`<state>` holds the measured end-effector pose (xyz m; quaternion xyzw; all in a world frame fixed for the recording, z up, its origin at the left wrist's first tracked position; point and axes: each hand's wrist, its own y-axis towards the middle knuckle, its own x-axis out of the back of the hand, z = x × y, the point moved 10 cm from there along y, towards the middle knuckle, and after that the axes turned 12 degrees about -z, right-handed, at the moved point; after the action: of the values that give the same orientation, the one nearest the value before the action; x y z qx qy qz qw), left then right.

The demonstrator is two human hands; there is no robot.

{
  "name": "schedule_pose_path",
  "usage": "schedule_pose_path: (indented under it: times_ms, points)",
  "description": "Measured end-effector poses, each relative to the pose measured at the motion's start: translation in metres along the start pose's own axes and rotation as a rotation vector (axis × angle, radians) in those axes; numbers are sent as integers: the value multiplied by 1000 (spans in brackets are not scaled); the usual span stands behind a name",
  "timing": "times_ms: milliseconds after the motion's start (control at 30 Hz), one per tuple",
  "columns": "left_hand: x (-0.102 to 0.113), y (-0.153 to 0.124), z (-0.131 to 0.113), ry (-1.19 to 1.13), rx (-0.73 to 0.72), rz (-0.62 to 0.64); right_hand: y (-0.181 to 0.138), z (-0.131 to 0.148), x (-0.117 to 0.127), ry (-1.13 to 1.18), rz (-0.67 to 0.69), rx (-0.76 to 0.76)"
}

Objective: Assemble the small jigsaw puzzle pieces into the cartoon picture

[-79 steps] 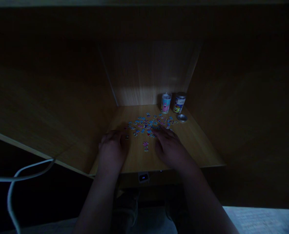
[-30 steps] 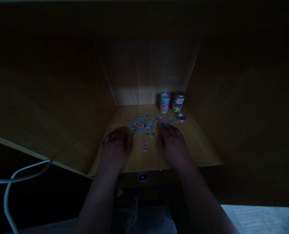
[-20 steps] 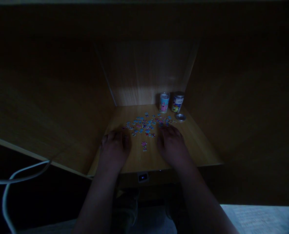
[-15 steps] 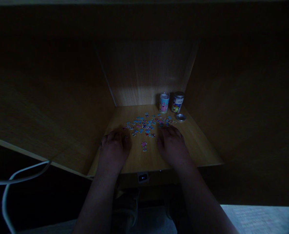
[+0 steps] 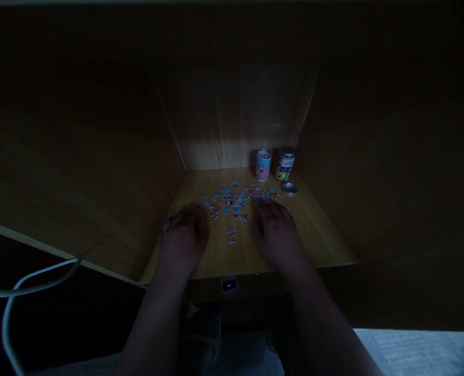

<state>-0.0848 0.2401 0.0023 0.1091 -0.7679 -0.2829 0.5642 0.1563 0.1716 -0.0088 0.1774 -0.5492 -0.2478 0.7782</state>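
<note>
Our puzzle cluster (image 5: 231, 234) lies between our left hand (image 5: 182, 239) and right hand (image 5: 277, 235), about equally near both, its long axis running near to far. Our fingers are curled; whether they pinch anything, we cannot tell.

Left hand (image 5: 182, 237) and right hand (image 5: 277, 232) are seen bare, as are both forearms (image 5: 155, 318). Dark trousers (image 5: 204, 334) are noted as worn, with some folds visible; further fabric detail is obscured by shadow.

From well back, the head camera looks forward and down at the puzzle pieces (image 5: 231, 202).
</note>
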Motion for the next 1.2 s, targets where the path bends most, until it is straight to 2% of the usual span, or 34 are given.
schedule_pose_path:
  times_ms: [333, 733, 933, 1200]
  points:
    - [1, -2, -5, 44, -28, -3, 1, 0, -1, -2, -3, 10]
    - [-1, -1, -19, -162, -135, 26, 1, 1, 0, -6, 5, 4]
    - [7, 1, -16, -143, -102, -31, 1, 1, 0, 6, 3, 16]
    - [12, -2, -2, 74, 41, -41, 0, 1, 0, -4, -7, 12]
